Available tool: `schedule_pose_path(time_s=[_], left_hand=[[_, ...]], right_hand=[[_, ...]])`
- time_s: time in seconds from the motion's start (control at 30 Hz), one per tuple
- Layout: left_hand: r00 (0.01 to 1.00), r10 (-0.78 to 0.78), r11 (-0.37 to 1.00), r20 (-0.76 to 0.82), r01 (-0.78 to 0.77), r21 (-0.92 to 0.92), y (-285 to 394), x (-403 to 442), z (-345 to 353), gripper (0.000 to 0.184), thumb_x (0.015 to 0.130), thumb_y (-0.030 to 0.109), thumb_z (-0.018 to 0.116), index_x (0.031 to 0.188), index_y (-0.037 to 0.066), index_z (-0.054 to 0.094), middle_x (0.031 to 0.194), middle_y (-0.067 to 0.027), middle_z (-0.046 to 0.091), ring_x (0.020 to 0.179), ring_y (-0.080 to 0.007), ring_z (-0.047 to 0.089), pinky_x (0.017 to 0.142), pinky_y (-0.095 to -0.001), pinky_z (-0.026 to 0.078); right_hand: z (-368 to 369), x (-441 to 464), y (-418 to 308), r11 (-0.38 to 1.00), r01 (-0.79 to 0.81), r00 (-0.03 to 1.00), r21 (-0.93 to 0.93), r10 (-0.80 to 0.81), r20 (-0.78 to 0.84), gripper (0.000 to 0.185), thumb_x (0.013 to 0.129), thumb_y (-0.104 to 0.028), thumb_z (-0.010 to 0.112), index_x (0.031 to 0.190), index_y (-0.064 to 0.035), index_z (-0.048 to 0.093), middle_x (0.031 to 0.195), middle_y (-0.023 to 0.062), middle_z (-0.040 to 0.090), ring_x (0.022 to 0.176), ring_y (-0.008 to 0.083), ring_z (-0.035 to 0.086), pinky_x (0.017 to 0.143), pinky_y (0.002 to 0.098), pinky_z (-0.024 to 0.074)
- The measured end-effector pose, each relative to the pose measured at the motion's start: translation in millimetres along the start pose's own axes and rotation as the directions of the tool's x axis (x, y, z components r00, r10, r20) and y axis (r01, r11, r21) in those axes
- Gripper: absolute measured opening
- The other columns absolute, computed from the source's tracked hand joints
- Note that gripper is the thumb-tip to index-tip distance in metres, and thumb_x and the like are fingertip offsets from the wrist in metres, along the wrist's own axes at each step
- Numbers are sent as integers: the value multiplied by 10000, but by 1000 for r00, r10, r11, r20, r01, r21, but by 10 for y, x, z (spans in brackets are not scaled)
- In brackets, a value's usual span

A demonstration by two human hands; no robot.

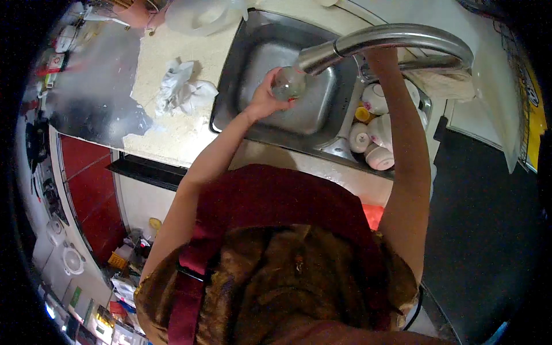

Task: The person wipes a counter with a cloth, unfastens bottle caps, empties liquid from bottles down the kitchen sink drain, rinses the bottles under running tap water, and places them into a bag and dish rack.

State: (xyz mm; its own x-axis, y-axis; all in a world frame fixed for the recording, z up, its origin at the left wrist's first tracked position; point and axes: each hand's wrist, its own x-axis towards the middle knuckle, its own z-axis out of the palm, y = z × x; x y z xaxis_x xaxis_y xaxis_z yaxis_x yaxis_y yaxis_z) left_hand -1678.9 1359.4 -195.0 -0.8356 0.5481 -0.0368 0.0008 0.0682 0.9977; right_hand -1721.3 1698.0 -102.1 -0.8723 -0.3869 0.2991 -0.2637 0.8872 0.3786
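A clear round glass [288, 83] is held in my left hand [267, 99], over the left sink basin [247, 115] and right beside the faucet's spout end [313, 60]. My fingers wrap round its left side. My right arm reaches up past the right basin to the base of the faucet [402, 35]. The curved spout hides most of my right hand [380, 56], so its fingers do not show.
Bowls and cups [379, 156] fill the right basin. A crumpled white cloth [183, 91] lies on the counter [172, 135] left of the sink. Behind it stands a translucent plastic container [201, 16]. A beige cloth [448, 83] lies behind the right basin.
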Motion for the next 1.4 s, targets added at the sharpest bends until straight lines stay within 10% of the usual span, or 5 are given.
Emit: schedule_pose_path(time_s=[0.3,0.53,1.03,1.23,1.4], left_hand=[[829,-545,761,122,551,-343,320,-132,-19,840,682,420,797,1258,-63,422,1162,-138,566,1034,-214,564,901,-339,446],[670,-689,317,276,621,-717,386,-360,264,610,706,535,745,1053,57,594,885,-46,654,720,-122,618,512,-258,371],[776,-603,227,184,389,-893,1106,-695,154,642,799,628,588,1167,107,522,974,-54,645,846,-187,636,817,-357,466],[735,-478,138,480,603,-785,1380,-976,-354,628,858,617,496,1178,77,504,1020,-147,659,960,-275,642,889,-434,450],[807,-529,436,261,523,-732,1081,-1422,-624,490,916,478,488,1147,47,518,1029,-160,656,970,-279,640,877,-412,477]], right_hand=[[-260,-48,-94,963,-155,905,-222,228,360,245,785,-211,609,989,-76,590,799,99,627,748,277,654,636,422,537],[-983,-664,-1103,707,-330,932,625,137,337,757,708,-175,732,1374,-169,373,1346,98,461,1232,290,457,953,416,429],[-1945,-327,-1847,732,-138,990,668,100,95,766,618,-255,833,1274,-86,475,1213,138,542,1093,320,555,869,381,482],[-2293,233,-1611,716,-187,973,672,227,30,706,624,-231,838,1238,-95,516,1146,118,597,1028,271,597,850,353,487],[-2693,571,-1323,687,-343,912,640,408,50,684,609,-333,842,1192,-111,561,1083,122,623,996,272,601,844,366,475]])
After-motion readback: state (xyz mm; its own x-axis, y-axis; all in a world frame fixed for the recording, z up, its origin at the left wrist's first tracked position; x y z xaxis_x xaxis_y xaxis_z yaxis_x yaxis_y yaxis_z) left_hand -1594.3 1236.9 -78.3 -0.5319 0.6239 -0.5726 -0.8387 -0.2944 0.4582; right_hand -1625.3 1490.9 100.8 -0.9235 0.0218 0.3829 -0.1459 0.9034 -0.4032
